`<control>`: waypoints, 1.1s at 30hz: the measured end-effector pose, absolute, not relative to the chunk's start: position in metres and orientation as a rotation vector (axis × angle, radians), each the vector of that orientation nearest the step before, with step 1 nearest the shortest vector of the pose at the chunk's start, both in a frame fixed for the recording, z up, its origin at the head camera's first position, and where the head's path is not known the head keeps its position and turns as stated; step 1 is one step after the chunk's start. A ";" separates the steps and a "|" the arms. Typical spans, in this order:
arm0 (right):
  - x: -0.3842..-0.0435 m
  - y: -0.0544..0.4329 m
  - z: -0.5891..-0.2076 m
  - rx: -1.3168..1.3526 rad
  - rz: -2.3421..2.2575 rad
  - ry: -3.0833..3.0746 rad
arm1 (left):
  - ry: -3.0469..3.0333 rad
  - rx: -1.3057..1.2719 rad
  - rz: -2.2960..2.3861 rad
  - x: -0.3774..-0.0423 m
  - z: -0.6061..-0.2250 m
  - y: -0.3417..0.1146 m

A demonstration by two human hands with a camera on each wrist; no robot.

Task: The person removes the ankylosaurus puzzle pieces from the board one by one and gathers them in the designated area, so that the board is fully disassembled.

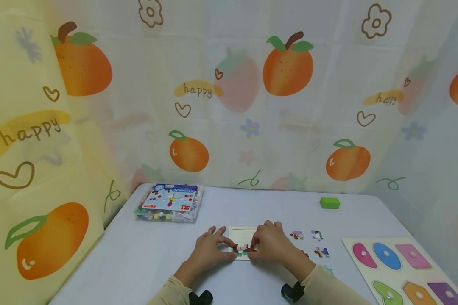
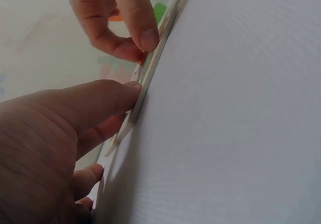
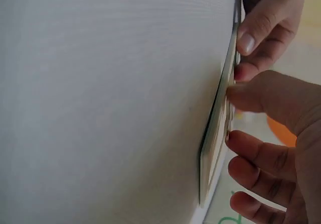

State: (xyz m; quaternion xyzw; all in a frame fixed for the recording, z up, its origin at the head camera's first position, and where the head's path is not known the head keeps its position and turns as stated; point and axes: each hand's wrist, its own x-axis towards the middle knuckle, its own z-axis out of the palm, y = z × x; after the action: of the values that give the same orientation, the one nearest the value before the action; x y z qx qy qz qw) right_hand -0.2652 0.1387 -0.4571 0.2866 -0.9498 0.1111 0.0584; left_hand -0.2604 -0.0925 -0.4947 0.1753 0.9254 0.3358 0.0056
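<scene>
A small cream puzzle tray (image 1: 241, 234) lies on the white table in front of me, with colored jigsaw pieces (image 1: 244, 248) along its near side. My left hand (image 1: 212, 249) pinches a piece at the near left corner between thumb and forefinger, its other fingers spread. From the right, my right hand (image 1: 272, 242) pinches a piece with thumb and forefinger, partly covering the tray. In the right wrist view the thumb of the right hand (image 3: 281, 98) touches the tray's edge (image 3: 213, 143). The left hand (image 2: 65, 113) sits at the same edge in the left wrist view.
Several loose jigsaw pieces (image 1: 297, 235) lie right of the tray, some partly behind my right arm. A shape board (image 1: 397, 275) with knobbed pieces is at the near right. A green block (image 1: 330, 203) stands farther back. At the back left lies a clear bead box (image 1: 170, 199).
</scene>
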 end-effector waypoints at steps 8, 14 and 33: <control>-0.250 0.167 -0.431 0.782 0.305 -2.919 | 2.888 0.558 1.043 -0.262 -0.494 -0.089; -0.224 0.231 -0.427 0.785 0.339 -3.048 | 2.900 0.532 1.044 -0.260 -0.491 -0.090; -0.209 0.254 -0.433 0.725 0.362 -3.061 | 2.847 0.531 1.113 -0.259 -0.497 -0.095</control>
State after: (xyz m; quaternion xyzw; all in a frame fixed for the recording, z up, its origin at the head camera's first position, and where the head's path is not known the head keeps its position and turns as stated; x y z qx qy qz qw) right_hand -0.2094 0.2542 -0.4328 0.2289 -0.9667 0.1142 -0.0123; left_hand -0.2587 -0.0952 -0.4974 0.1711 0.9174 0.3587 0.0192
